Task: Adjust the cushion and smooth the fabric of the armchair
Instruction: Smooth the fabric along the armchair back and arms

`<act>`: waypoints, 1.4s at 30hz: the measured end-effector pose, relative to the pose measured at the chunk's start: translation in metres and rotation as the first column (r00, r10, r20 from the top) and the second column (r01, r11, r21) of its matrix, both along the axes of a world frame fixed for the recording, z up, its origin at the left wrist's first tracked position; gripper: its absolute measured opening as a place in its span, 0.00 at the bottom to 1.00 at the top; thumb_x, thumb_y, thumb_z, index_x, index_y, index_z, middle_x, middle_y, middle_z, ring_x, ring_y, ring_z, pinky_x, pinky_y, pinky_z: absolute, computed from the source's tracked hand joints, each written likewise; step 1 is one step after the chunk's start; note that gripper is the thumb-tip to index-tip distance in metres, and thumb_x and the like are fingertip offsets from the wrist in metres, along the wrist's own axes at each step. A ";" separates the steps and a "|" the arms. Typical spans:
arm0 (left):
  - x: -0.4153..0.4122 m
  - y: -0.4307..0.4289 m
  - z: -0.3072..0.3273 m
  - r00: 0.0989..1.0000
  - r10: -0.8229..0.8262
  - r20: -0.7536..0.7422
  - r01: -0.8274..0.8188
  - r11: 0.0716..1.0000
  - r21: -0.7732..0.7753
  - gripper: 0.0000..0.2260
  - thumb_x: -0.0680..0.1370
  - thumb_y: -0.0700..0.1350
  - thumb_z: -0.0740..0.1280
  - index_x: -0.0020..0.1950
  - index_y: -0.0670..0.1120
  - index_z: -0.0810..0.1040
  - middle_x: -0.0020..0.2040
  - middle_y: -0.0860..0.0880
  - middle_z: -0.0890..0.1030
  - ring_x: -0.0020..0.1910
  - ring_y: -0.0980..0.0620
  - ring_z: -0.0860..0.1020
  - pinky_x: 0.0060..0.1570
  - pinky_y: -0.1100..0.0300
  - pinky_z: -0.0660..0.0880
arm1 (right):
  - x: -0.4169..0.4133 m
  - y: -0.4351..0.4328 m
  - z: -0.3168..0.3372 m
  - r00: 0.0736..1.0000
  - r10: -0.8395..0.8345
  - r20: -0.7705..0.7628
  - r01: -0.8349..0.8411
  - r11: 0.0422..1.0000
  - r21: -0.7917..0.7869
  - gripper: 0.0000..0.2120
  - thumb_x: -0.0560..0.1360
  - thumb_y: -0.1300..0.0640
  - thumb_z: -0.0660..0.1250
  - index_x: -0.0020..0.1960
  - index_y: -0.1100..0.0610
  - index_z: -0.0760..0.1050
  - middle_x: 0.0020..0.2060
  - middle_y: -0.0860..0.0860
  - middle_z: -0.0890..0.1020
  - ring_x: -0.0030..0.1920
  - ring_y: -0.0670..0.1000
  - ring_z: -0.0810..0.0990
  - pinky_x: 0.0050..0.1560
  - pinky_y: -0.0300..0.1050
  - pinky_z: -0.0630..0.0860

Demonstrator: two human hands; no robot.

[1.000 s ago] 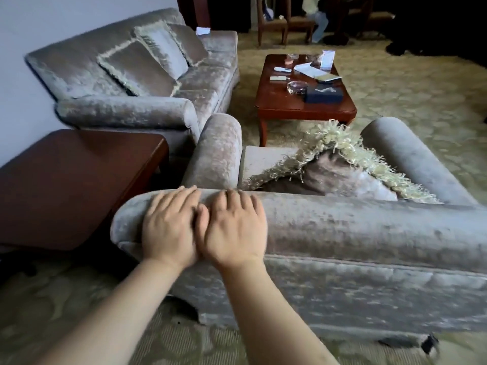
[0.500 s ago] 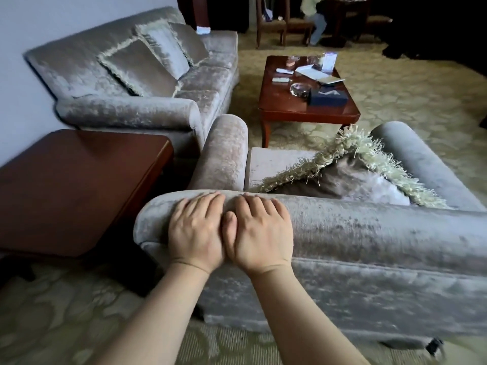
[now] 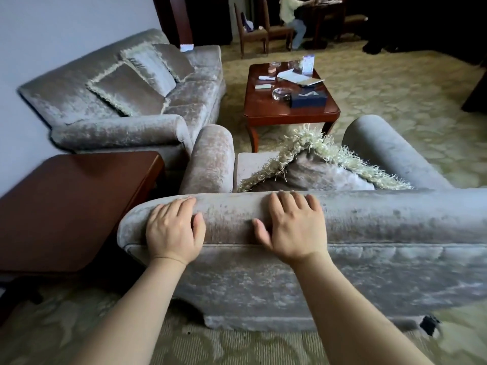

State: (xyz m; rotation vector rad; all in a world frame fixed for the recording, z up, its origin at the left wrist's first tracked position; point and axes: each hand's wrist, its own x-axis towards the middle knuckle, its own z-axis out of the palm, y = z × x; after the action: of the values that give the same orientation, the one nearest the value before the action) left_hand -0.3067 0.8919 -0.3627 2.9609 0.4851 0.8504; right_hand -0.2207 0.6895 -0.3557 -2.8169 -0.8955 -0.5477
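Velvet on the armchair (image 3: 382, 217) is the surface being worked. The chair is seen from behind, its rolled back top running across the middle of the view. Both hands lie on that roll, well apart and palms down. The left hand (image 3: 172, 233) sits near the roll's left end, fingers straight and close together over the crest. The right hand (image 3: 292, 230) is nearer the middle, its fingers slightly fanned and their tips reaching the front edge. Neither hand holds anything.

The step looks like an outward smoothing stroke along the roll. To do it well, I would keep the palms flat and the pressure even, and sweep one way only. This crushed pile looks likely to show every change of direction as a darker patch. The right hand has the longer stretch, since most of the roll lies to its right. A single unbroken pass should leave fewer marks than several short ones.

The fringed cushion (image 3: 324, 175) rests on the seat (image 3: 250, 167) against the inside of the back. It is tilted with one corner up and lies closer to the right arm than the left. It appears to need squaring afterwards.

A dark wooden side table (image 3: 66, 206) stands just beside the chair's left end. Past it is a matching sofa (image 3: 118, 133), and beyond the seat a coffee table (image 3: 263, 111).
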 end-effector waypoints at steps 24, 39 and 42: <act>0.173 -0.296 0.103 0.954 0.014 -0.301 -0.039 0.996 -0.077 0.18 0.77 0.52 0.60 0.64 0.45 0.71 0.64 0.47 0.73 0.65 0.47 0.69 0.71 0.43 0.46 | 0.162 -0.229 0.088 0.941 0.029 -0.337 -0.049 0.997 -0.051 0.18 0.78 0.46 0.54 0.58 0.59 0.69 0.55 0.57 0.76 0.55 0.60 0.74 0.47 0.50 0.68; 0.408 -0.370 0.103 0.939 0.009 -0.343 -0.067 0.985 -0.157 0.19 0.77 0.55 0.59 0.62 0.45 0.71 0.61 0.46 0.74 0.64 0.45 0.69 0.69 0.44 0.53 | 0.371 -0.281 0.115 0.952 -0.003 -0.305 0.007 1.000 0.014 0.17 0.77 0.46 0.55 0.57 0.59 0.68 0.54 0.57 0.76 0.55 0.60 0.75 0.46 0.51 0.70; 0.449 -0.403 0.103 0.937 0.033 -0.348 -0.092 0.984 -0.154 0.19 0.77 0.55 0.58 0.61 0.44 0.71 0.60 0.45 0.75 0.63 0.44 0.70 0.68 0.44 0.55 | 0.408 -0.312 0.113 0.948 0.019 -0.318 -0.015 1.000 0.015 0.19 0.77 0.45 0.54 0.58 0.59 0.67 0.55 0.56 0.76 0.55 0.60 0.75 0.47 0.51 0.70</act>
State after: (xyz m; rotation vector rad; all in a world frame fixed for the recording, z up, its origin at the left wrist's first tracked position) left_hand 0.1428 0.4893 -0.2600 2.9524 0.6299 0.2694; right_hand 0.1872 0.3774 -0.2423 -2.7699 -0.8441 -0.0877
